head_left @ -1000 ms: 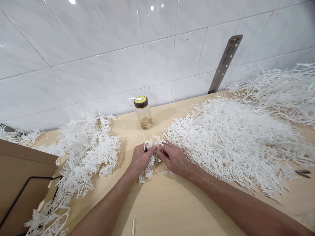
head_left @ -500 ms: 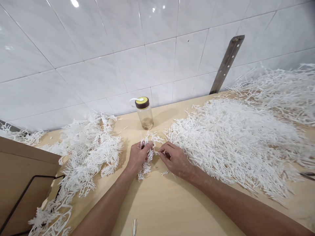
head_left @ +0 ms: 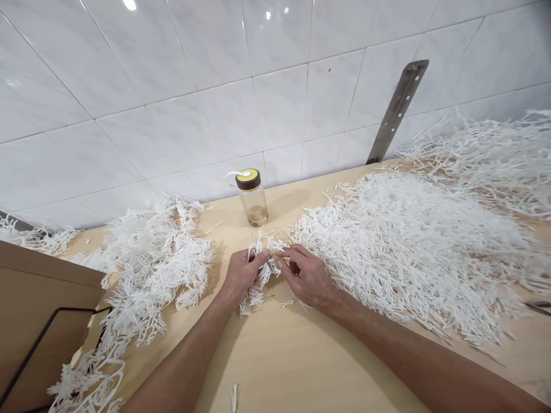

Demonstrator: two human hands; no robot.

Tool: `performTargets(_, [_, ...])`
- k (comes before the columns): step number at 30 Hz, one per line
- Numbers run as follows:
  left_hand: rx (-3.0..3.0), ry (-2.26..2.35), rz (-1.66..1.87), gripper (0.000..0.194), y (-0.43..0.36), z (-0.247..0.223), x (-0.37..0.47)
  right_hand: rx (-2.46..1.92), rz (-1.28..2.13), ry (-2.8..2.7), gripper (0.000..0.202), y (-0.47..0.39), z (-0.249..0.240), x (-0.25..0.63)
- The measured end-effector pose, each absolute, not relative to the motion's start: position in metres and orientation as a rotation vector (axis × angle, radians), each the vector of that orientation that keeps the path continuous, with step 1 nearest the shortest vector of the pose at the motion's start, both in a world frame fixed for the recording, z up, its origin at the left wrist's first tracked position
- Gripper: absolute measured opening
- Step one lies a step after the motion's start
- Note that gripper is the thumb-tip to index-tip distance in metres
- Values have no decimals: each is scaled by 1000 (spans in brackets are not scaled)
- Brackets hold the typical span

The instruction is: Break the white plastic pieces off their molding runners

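Note:
My left hand is closed, thumb and fingers pinching a bunch of white branched strands. Loose ends stick up above the thumb and hang below the fingers to the tabletop. My right hand has its thumb and forefinger at the right side of the same bunch, seemingly gripping some strands there; the exact contact is too small to make out. Just below the right hand lies a small white tuft. A large pile of thin white strands spreads right beside that hand.
A clear bottle with a dark and yellow lid stands beyond my hands. To the left are a heap of branched white strands and a cardboard box. A metal bracket leans by the tiled wall. Another tuft lies near the front.
My right hand's fingertips have moved slightly up beside the bunch. More strands now show between the two hands. The left hand keeps its hold, almost in the same place.

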State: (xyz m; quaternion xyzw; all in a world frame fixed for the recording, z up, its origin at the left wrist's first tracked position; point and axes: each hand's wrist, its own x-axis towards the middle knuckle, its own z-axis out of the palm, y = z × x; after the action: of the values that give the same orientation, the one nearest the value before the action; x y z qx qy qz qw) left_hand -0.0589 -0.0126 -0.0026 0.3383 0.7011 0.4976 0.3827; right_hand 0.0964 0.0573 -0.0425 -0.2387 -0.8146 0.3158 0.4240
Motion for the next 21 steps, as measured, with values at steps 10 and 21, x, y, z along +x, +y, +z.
performTargets(10, [885, 1807, 1212, 47, -13, 2, -54, -620, 804, -2127, 15, 60, -40, 97])
performTargets(21, [1151, 1967, 1285, 39, -11, -10, -50, -478, 782, -2223, 23, 59, -39, 96])
